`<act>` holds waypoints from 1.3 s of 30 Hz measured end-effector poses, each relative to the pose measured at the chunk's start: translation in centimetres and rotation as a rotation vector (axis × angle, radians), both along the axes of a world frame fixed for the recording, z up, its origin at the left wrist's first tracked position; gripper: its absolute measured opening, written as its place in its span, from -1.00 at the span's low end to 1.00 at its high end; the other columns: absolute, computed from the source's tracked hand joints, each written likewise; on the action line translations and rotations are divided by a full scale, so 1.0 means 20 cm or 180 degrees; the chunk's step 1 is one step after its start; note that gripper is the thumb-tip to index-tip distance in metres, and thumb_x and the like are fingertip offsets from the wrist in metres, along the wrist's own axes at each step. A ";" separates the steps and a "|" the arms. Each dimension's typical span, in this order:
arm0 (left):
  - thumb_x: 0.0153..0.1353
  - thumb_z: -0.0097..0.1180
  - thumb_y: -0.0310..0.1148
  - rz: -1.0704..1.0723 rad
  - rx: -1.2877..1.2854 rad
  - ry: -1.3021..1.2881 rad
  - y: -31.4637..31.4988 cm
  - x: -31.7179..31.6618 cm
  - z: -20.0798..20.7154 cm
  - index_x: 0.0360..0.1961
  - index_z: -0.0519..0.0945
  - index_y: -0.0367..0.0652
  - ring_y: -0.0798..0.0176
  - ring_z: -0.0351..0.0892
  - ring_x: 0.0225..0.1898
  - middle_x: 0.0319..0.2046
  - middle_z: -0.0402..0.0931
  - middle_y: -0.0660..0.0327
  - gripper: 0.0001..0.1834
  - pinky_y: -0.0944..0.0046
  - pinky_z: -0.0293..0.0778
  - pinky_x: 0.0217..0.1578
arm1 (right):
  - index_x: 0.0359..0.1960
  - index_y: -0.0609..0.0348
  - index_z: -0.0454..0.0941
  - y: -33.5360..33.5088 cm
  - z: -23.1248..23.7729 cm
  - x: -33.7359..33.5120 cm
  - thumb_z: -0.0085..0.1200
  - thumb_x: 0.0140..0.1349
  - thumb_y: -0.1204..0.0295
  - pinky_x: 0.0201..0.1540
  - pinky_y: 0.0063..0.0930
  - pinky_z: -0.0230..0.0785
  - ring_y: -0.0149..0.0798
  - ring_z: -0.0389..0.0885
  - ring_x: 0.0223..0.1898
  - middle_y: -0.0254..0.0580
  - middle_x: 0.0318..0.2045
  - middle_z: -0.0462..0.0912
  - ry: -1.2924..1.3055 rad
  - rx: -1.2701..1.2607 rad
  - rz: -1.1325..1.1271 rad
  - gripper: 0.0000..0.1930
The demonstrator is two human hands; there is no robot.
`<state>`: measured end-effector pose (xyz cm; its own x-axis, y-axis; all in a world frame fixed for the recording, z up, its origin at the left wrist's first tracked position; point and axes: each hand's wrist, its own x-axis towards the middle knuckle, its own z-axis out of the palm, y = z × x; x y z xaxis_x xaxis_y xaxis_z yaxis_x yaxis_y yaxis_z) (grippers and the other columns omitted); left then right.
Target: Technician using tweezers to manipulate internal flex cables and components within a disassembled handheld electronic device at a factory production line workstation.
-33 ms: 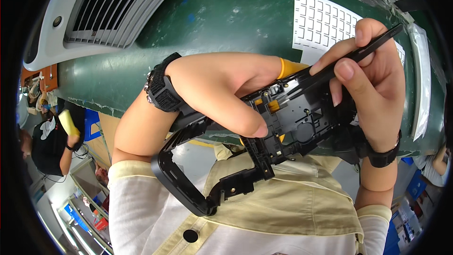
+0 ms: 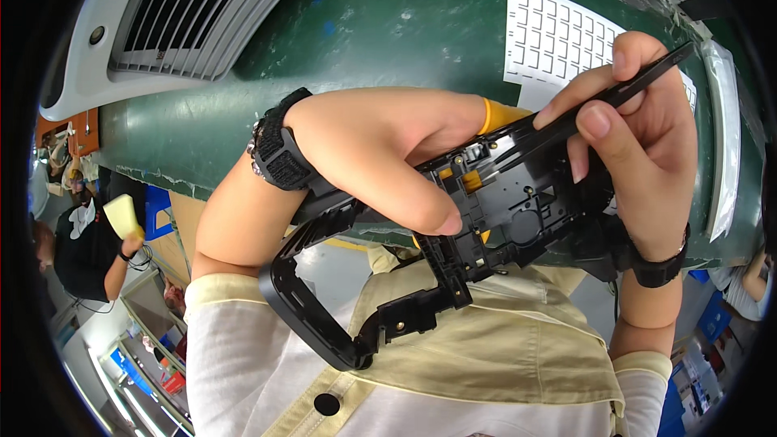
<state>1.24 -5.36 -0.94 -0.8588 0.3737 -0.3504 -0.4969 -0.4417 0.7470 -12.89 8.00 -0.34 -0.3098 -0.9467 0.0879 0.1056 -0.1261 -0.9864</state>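
Note:
A black plastic housing [image 2: 518,231] with ribs, small posts and a looped frame at its lower left is held tilted over my lap. My left hand [image 2: 384,150] grips it, thumb pressed on its inner face and an orange finger cot [image 2: 503,116] at its far edge. In my right hand [image 2: 651,133], slim black tweezers [image 2: 627,93] are pinched between thumb and fingers. Their thin tips reach down to the housing, close to a small orange-yellow piece [image 2: 471,182] inside it. The right end of the housing is partly hidden behind my right hand.
A green worktop [image 2: 388,24] lies ahead, with a white sheet of printed labels [image 2: 558,36] and a long clear plastic packet [image 2: 723,142] at right. A grey-white slatted machine [image 2: 202,16] stands far left. Another person [image 2: 85,251] holds a yellow object [image 2: 121,216] beyond the left edge.
My hands, the tweezers and the housing stay almost where they were. At the left, the other person's yellow object has shifted and turned slightly.

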 end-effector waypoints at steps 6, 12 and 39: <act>-0.40 0.03 -0.54 -0.0021 0.0112 -0.0068 0.00 0.00 -0.01 -0.04 0.03 -0.62 0.36 0.35 -0.25 -0.21 0.32 0.02 -0.21 0.47 0.30 -0.24 | -0.30 0.17 0.10 -0.01 0.00 0.01 -0.13 0.09 0.52 -0.67 -0.85 0.14 -0.56 0.30 -0.72 0.03 -0.50 0.50 0.0328 0.0166 -0.0143 -0.79; -0.39 0.01 -0.55 -0.0036 0.0081 -0.0106 0.01 0.00 -0.01 -0.06 0.04 -0.64 0.39 0.36 -0.27 -0.24 0.34 0.04 -0.24 0.50 0.30 -0.25 | -0.30 0.18 0.11 0.00 -0.01 0.00 -0.14 0.09 0.53 -0.69 -0.88 0.07 -0.60 0.24 -0.75 0.02 -0.50 0.50 0.0435 0.0196 0.0014 -0.80; -0.31 0.07 -0.52 -0.0458 -0.0150 0.0163 0.01 -0.01 -0.05 -0.09 0.07 -0.61 0.47 0.33 -0.32 -0.30 0.35 0.12 -0.30 0.52 0.30 -0.30 | -0.30 0.15 0.11 -0.01 -0.04 0.00 -0.15 0.09 0.46 -0.77 -0.87 -0.03 -0.60 0.19 -0.83 -0.03 -0.52 0.50 -0.0098 0.0604 0.0055 -0.80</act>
<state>1.13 -5.25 -1.98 -0.8147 0.4785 -0.3275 -0.5133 -0.3325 0.7911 -12.86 7.77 -1.05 -0.2931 -0.9506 -0.1021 0.1366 0.0641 -0.9886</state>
